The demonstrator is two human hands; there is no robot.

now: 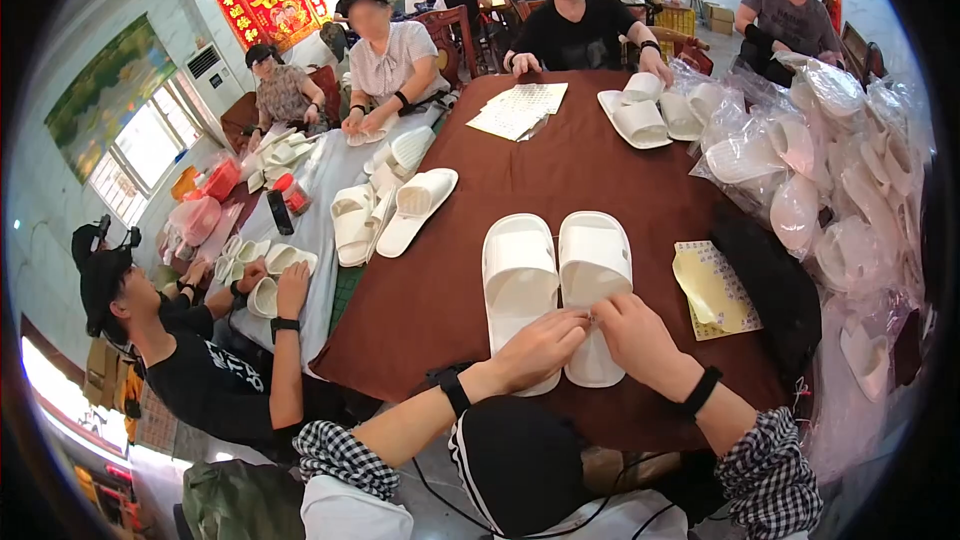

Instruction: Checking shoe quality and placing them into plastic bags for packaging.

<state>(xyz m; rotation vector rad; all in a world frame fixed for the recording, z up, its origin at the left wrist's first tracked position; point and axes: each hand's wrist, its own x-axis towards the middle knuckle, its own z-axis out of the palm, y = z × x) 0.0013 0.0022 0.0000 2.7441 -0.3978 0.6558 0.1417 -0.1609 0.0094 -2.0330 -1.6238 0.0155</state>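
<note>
A pair of white slippers lies side by side in front of me, toes pointing away: the left slipper [520,270] and the right slipper [597,250]. My left hand [545,345] reaches across the heel part of the left slipper, its fingertips pinched together over the right one. From the other side my right hand [642,338] meets it, thumb and fingers closed just below the right slipper's strap. The fingertips of both hands almost touch. Whatever small thing they may hold is too small to make out.
A yellow sticker sheet [715,290] and a black cloth-like thing [770,290] lie to my right on the brown tablecloth [450,270]. Bagged slippers [840,170] pile up at far right. More slippers [385,210] and white sheets [518,110] lie farther off. Several people work around the tables.
</note>
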